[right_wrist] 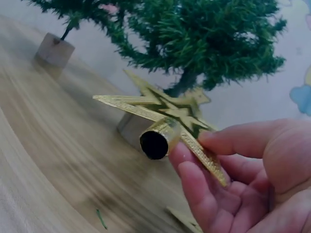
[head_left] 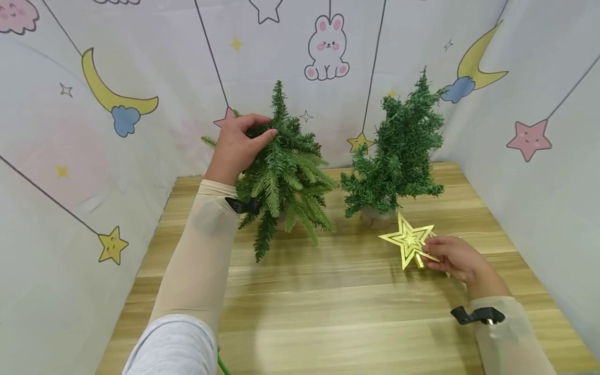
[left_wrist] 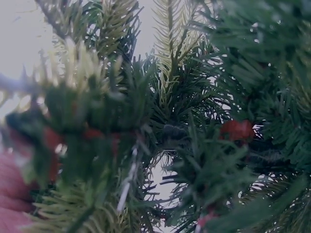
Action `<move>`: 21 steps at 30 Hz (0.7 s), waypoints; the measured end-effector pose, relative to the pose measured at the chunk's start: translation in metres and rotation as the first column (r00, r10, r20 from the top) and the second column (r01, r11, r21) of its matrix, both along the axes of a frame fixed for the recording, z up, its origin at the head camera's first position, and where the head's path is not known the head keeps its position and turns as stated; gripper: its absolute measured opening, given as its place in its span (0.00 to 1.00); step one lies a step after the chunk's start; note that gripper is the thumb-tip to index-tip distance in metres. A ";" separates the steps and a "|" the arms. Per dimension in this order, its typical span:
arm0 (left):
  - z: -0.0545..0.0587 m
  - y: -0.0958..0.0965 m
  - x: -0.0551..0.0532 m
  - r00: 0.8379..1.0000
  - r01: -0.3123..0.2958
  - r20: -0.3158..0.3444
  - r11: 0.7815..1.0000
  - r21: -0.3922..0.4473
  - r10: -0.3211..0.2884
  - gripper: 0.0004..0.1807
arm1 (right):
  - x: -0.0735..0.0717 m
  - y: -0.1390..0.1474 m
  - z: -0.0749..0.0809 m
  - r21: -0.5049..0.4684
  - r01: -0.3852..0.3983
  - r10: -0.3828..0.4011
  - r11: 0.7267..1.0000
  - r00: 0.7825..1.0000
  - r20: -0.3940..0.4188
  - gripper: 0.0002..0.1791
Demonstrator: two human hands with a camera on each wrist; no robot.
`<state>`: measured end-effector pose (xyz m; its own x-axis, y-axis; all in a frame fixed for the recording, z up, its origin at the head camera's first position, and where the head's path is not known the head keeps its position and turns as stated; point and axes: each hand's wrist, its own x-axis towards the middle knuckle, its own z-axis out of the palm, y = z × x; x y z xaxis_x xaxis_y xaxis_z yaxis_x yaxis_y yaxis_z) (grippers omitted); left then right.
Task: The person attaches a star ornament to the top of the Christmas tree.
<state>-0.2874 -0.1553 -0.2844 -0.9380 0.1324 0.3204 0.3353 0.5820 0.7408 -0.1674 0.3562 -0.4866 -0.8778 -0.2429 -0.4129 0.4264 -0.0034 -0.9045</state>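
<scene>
My left hand point(head_left: 239, 141) reaches into the upper part of the left artificial Christmas tree point(head_left: 290, 166), thumb and fingers pinching it near the trunk. Close green branches point(left_wrist: 170, 82) with blurred red spots fill the left wrist view, and only a sliver of the hand shows at its edge. With thumb and fingers, my right hand point(head_left: 457, 258) holds a gold star tree topper point(head_left: 409, 240) by one of its points. The topper's round hollow socket point(right_wrist: 155, 144) faces the right wrist camera. Behind it stands the second, darker artificial Christmas tree point(head_left: 408, 140).
Both trees stand on a wooden table point(head_left: 328, 302) before a patterned cloth wall point(head_left: 154, 31). The right tree's round base point(head_left: 377, 217) is partly covered by branches. Below my right hand, another gold piece point(right_wrist: 183, 219) lies low, mostly out of view.
</scene>
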 end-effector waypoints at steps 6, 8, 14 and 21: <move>0.000 0.000 0.000 1.000 0.010 0.000 1.000 0.019 -0.010 0.22 | 0.007 0.014 0.000 -0.164 0.168 -0.171 0.972 0.985 -0.005 0.12; -0.001 0.000 0.000 1.000 0.013 0.000 1.000 0.024 -0.013 0.22 | 0.009 0.018 0.003 -0.180 0.239 -0.244 0.954 0.970 -0.004 0.14; -0.001 -0.001 -0.001 1.000 0.021 -0.003 0.999 0.036 -0.021 0.22 | 0.012 0.029 0.020 -0.252 0.426 -0.450 0.869 0.892 -0.040 0.13; -0.002 -0.001 -0.002 1.000 0.012 0.016 0.999 0.034 -0.013 0.23 | 0.010 0.034 0.052 -0.426 0.527 -0.614 0.735 0.784 -0.090 0.09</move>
<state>-0.2890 -0.1560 -0.2861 -0.9413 0.1338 0.3100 0.3305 0.5525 0.7652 -0.1576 0.3906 -0.4349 -0.9517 0.2420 -0.1889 0.0357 -0.5238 -0.8511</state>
